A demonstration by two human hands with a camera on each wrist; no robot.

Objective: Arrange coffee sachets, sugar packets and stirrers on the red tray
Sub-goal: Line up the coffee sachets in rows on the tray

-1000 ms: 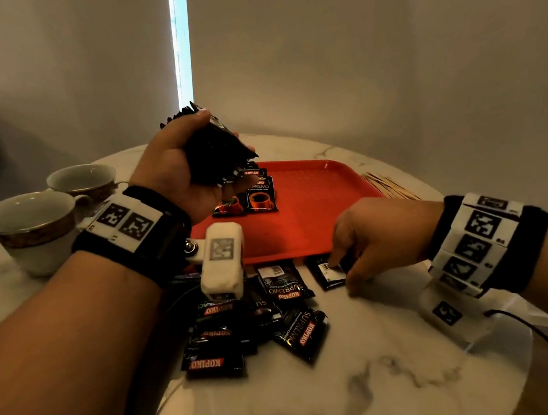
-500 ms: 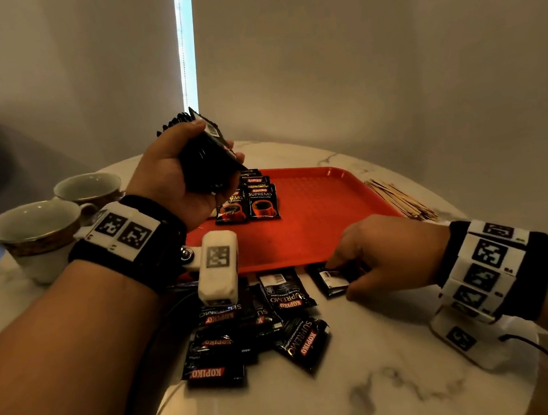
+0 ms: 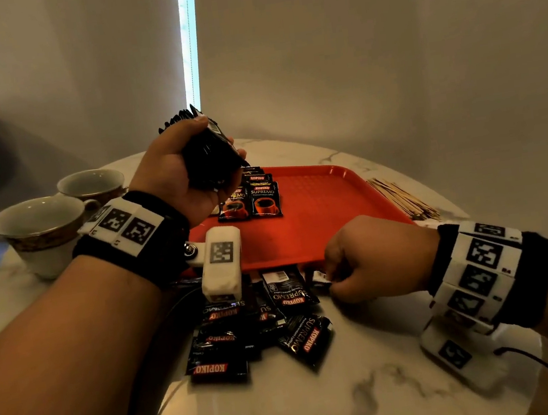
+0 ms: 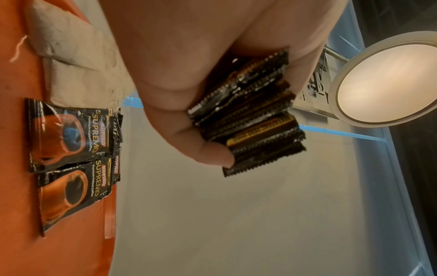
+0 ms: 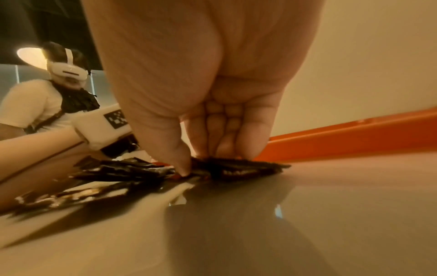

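Sachets first: left hand is curled tight round a stack of coffee sachets, edges fanned out past the thumb, held above the tray's near-left part. Right hand is down on the marble table, thumb and fingers pinching a single loose sachet lying flat, just beside the near rim of the red tray.

Step in hand, as judged: lift that one sachet and add it to the stack or the rows.
- Foil lies flat on slick stone; thumb should get under an edge or drag it slightly so a corner lifts, then pinch. Pressing straight down would just pin it.
- Grab one only. The sachet pile starts directly left of the pinch and overlaps; a wide grab takes neighbours.
- Left stack looks loosely squared; a firmer squeeze before receiving another would stop it splaying.

Edges and room:
- Tray rim sits right ahead of the right knuckles, raised lip; lift before moving forward, or the sachet catches on it.
- Two rows of placed sachets lie under and just beyond the left hand; the tray floor to the right of them is bare, best landing zone.
- Stirrers lie off the tray's far-right edge, well clear of both hands.
- Two cups stand left of the left wrist; an outward swing of that forearm risks them.
- Sugar packets: none identifiable.
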